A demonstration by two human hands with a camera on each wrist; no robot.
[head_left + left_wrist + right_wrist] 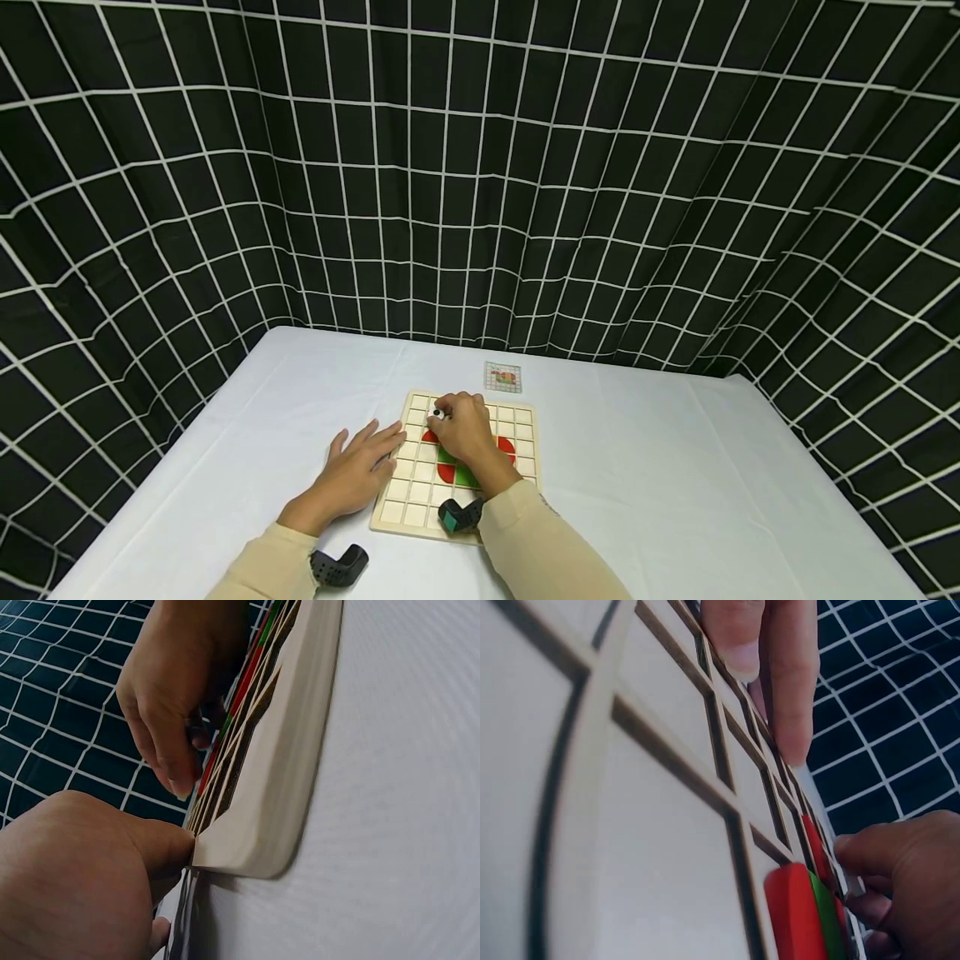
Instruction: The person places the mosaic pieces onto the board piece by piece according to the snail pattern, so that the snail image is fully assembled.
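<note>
My right hand (467,429) reaches over the upper left part of a wooden grid board (427,531), thumb and index finger pinching a small white tile with a black dot (437,413). Just below those fingers sits a red piece (430,436). Further down the grid lie another red piece (447,472) and a green piece (465,477); a red piece (506,446) shows right of the wrist. My left hand (356,471) lies with fingers spread at the board's left edge, fingertips on its rim. In the right wrist view, its straight fingers (791,682) extend over the grid.
Beyond the board's far edge, a small card with a printed grid picture (502,377) lies on the white-covered table (675,483). Black curtains with white grid lines (480,167) stand behind and on both sides. Black straps with camera mounts (341,567) are on both wrists.
</note>
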